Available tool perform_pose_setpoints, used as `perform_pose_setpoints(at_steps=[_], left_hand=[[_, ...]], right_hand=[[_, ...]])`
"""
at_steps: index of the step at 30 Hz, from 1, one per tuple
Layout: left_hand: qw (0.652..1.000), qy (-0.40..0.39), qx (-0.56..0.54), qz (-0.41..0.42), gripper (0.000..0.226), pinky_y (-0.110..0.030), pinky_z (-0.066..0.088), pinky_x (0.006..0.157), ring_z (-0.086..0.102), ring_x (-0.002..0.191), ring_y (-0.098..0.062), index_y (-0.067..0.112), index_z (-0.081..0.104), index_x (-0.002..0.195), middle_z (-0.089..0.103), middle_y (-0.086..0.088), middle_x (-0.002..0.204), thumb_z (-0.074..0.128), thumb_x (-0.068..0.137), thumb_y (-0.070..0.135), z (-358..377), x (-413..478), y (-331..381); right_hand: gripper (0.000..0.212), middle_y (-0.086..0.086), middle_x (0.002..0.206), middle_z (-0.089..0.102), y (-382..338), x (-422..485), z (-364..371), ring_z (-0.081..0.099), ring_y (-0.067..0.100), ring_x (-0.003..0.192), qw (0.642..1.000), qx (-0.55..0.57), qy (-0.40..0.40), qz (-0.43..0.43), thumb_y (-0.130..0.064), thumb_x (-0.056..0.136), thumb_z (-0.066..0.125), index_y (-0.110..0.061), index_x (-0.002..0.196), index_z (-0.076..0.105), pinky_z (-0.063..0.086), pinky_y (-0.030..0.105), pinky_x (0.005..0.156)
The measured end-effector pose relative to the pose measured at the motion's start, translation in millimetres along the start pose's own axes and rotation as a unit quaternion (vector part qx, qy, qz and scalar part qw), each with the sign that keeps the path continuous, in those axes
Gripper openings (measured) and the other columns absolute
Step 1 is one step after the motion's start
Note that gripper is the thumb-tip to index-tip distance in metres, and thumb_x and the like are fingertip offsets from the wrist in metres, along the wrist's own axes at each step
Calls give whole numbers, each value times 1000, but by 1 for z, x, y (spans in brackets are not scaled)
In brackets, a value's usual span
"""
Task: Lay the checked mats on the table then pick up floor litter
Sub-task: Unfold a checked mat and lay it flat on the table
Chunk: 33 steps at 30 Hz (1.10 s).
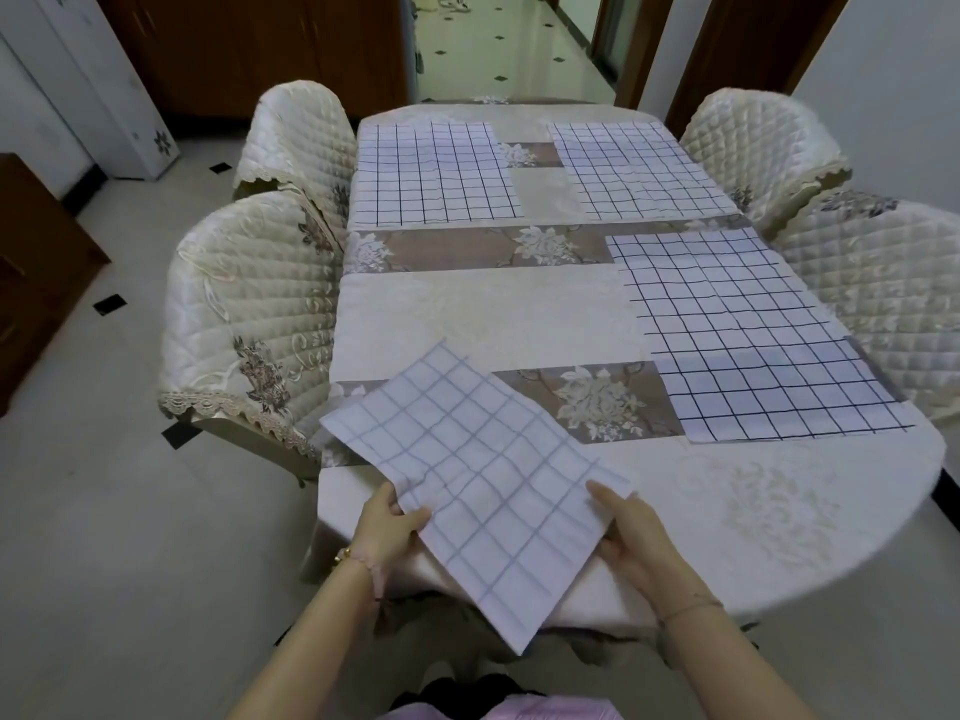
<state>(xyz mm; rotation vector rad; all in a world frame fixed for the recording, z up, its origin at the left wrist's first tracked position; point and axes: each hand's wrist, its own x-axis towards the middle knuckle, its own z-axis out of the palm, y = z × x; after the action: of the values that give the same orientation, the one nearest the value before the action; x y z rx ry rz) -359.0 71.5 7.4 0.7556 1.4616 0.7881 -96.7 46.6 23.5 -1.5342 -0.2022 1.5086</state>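
The near edge of the table (779,511) ran blurred on the right, and the mat (478,491) in hand covered the cloth beneath it, so whether it touched the table or hung just above could not be told. The left hand (387,532) pinched the mat's left edge, thumb on top, the other fingers hidden under the fabric. The right hand (631,537) gripped the right edge the same way, thumb lying across the top and fingers curled below. The mat sat skewed, one corner out past the table's near edge, its grid faint as though reverse-side up. Three more mats lay flat already: far left (439,174), far right (636,171) and near right (748,335). A cream floral tablecloth (483,314) covered the table. Quilted chairs stood on both sides, two at left (249,314) and two at right (878,298), partly cut off. Pale tiled floor (104,537) with small dark diamonds ran toward a hallway (504,49) beyond.
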Motion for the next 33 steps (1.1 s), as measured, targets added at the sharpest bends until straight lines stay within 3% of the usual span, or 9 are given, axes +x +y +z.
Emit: perform_pose_setpoints(at_steps=[3,8,9,11,15,19,24,29,33], left_hand=[[997,-57,42,-10,30,-24,57,67,68,75,-15,18,63,97,71,-9,89,61,83,-8,-20,7,7],[990,-81,111,-2,32,-17,55,55,67,66,-9,16,62,95,66,-7,87,55,84,-13,-36,19,32],[991,-65,117,11,31,-16,54,56,66,72,-12,15,60,99,65,-3,87,55,84,-12,-36,24,35],[991,-11,130,43,30,-17,53,63,62,89,-22,13,55,106,64,-1,88,55,85,-9,-35,33,39],[983,75,151,70,46,-38,44,92,53,118,-34,6,47,128,57,-20,123,57,85,-3,-23,41,39],[889,169,391,170,53,-39,35,103,42,124,-32,9,42,135,45,-15,135,57,84,6,5,22,38],[880,-40,398,255,41,-20,36,97,47,116,-11,21,54,123,51,5,124,60,85,36,63,-43,26],[933,-75,290,201,51,-5,36,84,47,108,-2,25,52,123,49,13,114,69,78,39,87,-66,26],[959,-99,191,185,22,-5,45,69,59,87,5,25,61,94,63,13,93,74,76,25,84,-69,38]], right_hand=[[18,16,91,69,-20,18,-1,63,27,80,997,-72,-8,-6,-18,83,67,-3,94,68,51,33,69],[11,4,73,67,-33,18,11,59,8,54,953,-290,-79,-28,-17,82,69,-13,93,70,48,22,57],[2,1,65,62,-32,16,15,54,5,49,946,-308,-97,-32,-14,82,68,-15,82,69,47,20,54],[26,-1,55,49,-26,16,18,44,6,43,939,-318,-118,-47,-7,83,64,-18,60,61,43,18,48],[9,1,60,62,-15,4,16,54,7,48,960,-256,-111,-33,-6,85,63,-8,83,71,49,20,49],[13,13,74,60,-6,-6,8,55,18,63,967,-223,-126,-16,-12,87,63,0,84,68,51,22,55],[15,13,83,73,7,-22,15,69,20,77,975,-180,-116,-62,-15,86,65,-1,83,72,54,25,66],[19,7,79,67,9,-40,31,66,14,74,973,-161,-143,-80,-18,83,68,-1,91,70,52,23,64],[13,15,88,75,2,-50,42,73,24,82,978,-112,-154,-89,-6,86,62,-2,96,70,57,26,64]])
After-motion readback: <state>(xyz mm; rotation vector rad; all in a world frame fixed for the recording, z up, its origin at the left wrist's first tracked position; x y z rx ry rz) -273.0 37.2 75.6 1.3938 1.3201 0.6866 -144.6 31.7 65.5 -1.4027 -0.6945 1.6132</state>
